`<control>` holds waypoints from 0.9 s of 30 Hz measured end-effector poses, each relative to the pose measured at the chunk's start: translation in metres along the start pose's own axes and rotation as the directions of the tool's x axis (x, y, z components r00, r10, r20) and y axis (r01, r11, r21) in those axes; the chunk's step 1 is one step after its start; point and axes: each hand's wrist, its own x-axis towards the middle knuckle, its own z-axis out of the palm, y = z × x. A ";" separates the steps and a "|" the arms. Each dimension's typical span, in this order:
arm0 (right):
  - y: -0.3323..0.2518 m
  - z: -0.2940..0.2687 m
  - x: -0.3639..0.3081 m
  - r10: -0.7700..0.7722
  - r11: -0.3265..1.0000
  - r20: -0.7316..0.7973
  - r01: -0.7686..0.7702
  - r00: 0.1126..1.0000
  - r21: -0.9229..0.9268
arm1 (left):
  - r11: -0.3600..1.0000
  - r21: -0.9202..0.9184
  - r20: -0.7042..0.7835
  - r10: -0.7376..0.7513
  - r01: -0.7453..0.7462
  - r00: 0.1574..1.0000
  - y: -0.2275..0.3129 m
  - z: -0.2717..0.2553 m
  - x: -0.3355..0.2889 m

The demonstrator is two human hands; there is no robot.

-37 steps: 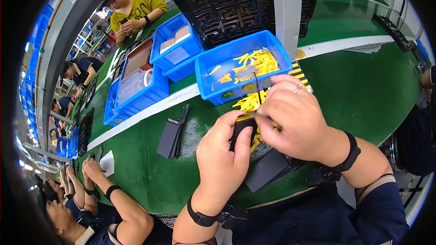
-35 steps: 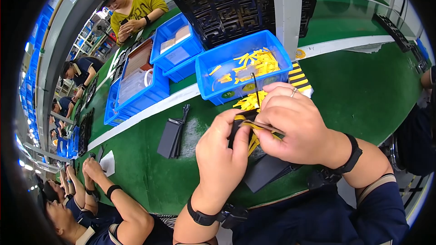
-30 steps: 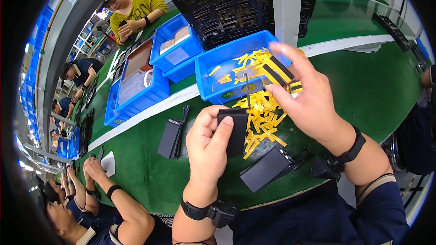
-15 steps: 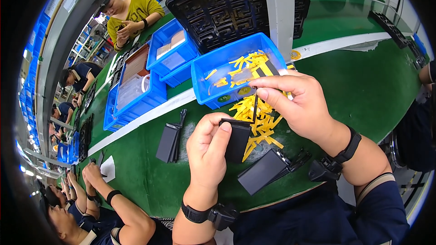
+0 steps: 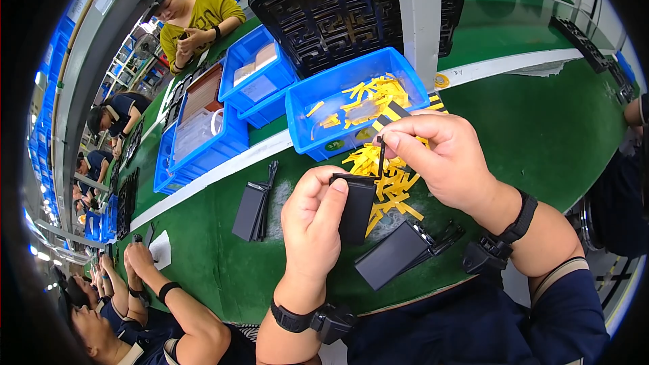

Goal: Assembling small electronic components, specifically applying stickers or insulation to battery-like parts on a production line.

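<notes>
I see the green counter (image 5: 541,135) spanning the frame, a blue bin (image 5: 309,143) at upper centre and yellow strips (image 5: 395,195) heaped just below it. At mid-frame I have the left hand (image 5: 311,209), fingers clamped on a black block (image 5: 357,213). Beside it, the right hand (image 5: 449,155) pinches a thin black strip (image 5: 380,162) between its fingers, near the block's upper right corner.

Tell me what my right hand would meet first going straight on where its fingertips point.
Your right hand would probably meet the near side of the blue bin just ahead; depth is unclear, so it might pass above it instead.
</notes>
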 end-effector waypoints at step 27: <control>0.012 0.018 -0.015 -0.020 0.992 0.213 -0.006 0.977 0.123 | 0.772 0.526 0.109 0.356 -0.357 0.928 0.007 -0.016 0.011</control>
